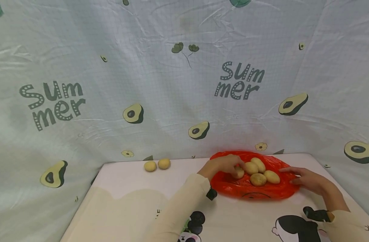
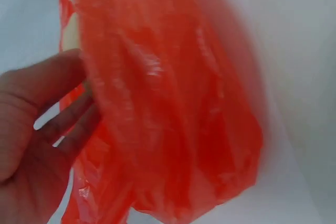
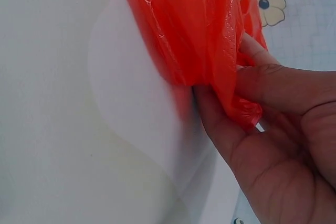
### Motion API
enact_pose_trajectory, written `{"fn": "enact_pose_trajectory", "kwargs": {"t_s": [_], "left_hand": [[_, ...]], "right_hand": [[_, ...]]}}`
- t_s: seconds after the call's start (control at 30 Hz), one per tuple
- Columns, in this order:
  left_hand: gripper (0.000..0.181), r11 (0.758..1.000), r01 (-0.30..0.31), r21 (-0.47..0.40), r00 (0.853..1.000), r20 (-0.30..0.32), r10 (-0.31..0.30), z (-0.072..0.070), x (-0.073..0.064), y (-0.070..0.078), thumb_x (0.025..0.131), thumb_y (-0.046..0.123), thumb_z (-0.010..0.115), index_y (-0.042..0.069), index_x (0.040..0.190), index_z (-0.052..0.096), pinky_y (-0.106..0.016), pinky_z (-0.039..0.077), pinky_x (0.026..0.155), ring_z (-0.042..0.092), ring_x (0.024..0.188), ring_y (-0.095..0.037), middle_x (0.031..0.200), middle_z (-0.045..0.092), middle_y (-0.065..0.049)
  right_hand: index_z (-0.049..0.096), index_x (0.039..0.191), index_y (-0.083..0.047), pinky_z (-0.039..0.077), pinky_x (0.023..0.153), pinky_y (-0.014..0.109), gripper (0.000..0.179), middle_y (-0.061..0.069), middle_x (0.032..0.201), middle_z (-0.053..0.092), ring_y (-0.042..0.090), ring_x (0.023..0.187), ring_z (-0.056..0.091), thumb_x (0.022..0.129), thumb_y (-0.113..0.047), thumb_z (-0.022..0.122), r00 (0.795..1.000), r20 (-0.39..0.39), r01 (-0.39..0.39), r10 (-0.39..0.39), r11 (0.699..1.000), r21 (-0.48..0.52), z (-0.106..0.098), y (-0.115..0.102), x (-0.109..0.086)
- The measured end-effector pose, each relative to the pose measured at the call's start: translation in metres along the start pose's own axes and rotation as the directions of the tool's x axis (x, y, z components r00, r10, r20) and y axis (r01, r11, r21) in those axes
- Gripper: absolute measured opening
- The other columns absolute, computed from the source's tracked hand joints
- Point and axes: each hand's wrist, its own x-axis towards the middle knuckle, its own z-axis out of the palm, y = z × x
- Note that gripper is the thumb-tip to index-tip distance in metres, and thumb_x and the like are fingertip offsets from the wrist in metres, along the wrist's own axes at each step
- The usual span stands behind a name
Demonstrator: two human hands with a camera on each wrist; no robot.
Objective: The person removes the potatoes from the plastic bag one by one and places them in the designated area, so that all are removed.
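A red plastic bag (image 1: 232, 188) lies spread at the back right of the table, with several potatoes (image 1: 258, 179) in its opening. My left hand (image 1: 225, 165) reaches into the bag from the left, its fingers curled round a potato (image 1: 239, 172) at the left of the group. In the left wrist view, the bag's side (image 2: 168, 103) hides most of that potato and the fingertips. At the bag's right end, my right hand (image 1: 309, 180) pinches the bag's edge between thumb and fingers, and in the right wrist view a fold of red plastic (image 3: 223, 61) runs between them.
Two potatoes, one at the left (image 1: 150, 166) and another beside it (image 1: 164, 163), lie near the table's back edge. Behind the table (image 1: 127, 208) hangs a pale curtain (image 1: 160, 84) printed with avocados. Dark cartoon prints mark the tabletop's front.
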Motion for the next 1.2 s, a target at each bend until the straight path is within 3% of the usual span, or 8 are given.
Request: {"fn": "enact_pose_trajectory", "kwargs": {"t_s": [0.17, 0.33, 0.43, 0.67, 0.9, 1.2], "left_hand": [[0.027, 0.999, 0.006, 0.047, 1.000, -0.021, -0.005, 0.001, 0.007, -0.002, 0.092, 0.007, 0.074, 0.021, 0.115, 0.074, -0.016, 0.045, 0.088, 0.052, 0.101, -0.008, 0.110, 0.062, 0.009], [0.023, 0.999, 0.033, 0.009, 0.999, -0.006, -0.033, -0.001, 0.012, -0.005, 0.090, 0.006, 0.076, 0.026, 0.101, 0.072, -0.019, 0.046, 0.079, 0.051, 0.096, -0.008, 0.100, 0.060, 0.010], [0.025, 0.998, 0.063, -0.011, 0.998, -0.003, -0.063, 0.000, 0.012, -0.007, 0.089, 0.005, 0.076, 0.028, 0.097, 0.071, -0.020, 0.046, 0.078, 0.050, 0.097, -0.007, 0.099, 0.059, 0.010], [0.025, 0.998, 0.063, 0.022, 0.998, -0.013, -0.063, -0.002, 0.009, -0.004, 0.089, 0.003, 0.074, 0.027, 0.094, 0.068, -0.020, 0.045, 0.076, 0.048, 0.097, -0.007, 0.099, 0.058, 0.011], [0.027, 0.994, 0.102, 0.035, 0.995, -0.017, -0.102, 0.002, 0.004, 0.002, 0.089, 0.004, 0.074, 0.028, 0.099, 0.068, -0.020, 0.046, 0.080, 0.047, 0.099, -0.006, 0.103, 0.057, 0.011], [0.048, 0.992, 0.122, -0.009, 0.992, -0.027, -0.123, 0.004, 0.007, -0.003, 0.088, 0.004, 0.077, 0.032, 0.126, 0.071, -0.021, 0.047, 0.096, 0.052, 0.106, -0.005, 0.115, 0.063, 0.013]], "right_hand": [[0.044, 0.145, 0.005, 0.054, 0.097, 0.046, 0.056, 0.043, 0.153, 0.014, 0.059, 0.131, 0.030, 0.091, 0.004, 0.059, 1.000, 0.003, -0.001, 0.001, 1.000, -0.016, -0.001, -0.002, 0.002], [0.044, 0.147, 0.003, 0.053, 0.098, 0.051, 0.057, 0.043, 0.153, 0.016, 0.061, 0.132, 0.029, 0.092, 0.004, 0.058, 1.000, -0.014, -0.020, 0.019, 0.999, -0.047, -0.002, -0.003, 0.003], [0.043, 0.147, 0.004, 0.053, 0.098, 0.051, 0.057, 0.043, 0.154, 0.015, 0.061, 0.132, 0.028, 0.092, 0.004, 0.057, 1.000, -0.011, -0.026, 0.026, 0.999, -0.039, -0.001, -0.005, 0.003], [0.044, 0.148, 0.002, 0.052, 0.099, 0.052, 0.057, 0.042, 0.153, 0.017, 0.061, 0.132, 0.027, 0.093, 0.002, 0.058, 0.999, -0.022, -0.039, 0.038, 0.998, -0.057, 0.000, -0.006, 0.003], [0.044, 0.148, 0.002, 0.053, 0.098, 0.051, 0.057, 0.042, 0.153, 0.017, 0.060, 0.131, 0.030, 0.093, 0.002, 0.058, 0.998, -0.022, -0.058, 0.057, 0.997, -0.057, 0.003, -0.002, 0.004], [0.043, 0.147, 0.003, 0.054, 0.097, 0.049, 0.058, 0.043, 0.153, 0.015, 0.057, 0.129, 0.035, 0.091, 0.004, 0.057, 0.999, -0.011, -0.047, 0.047, 0.998, -0.034, 0.001, -0.004, 0.005]]}}
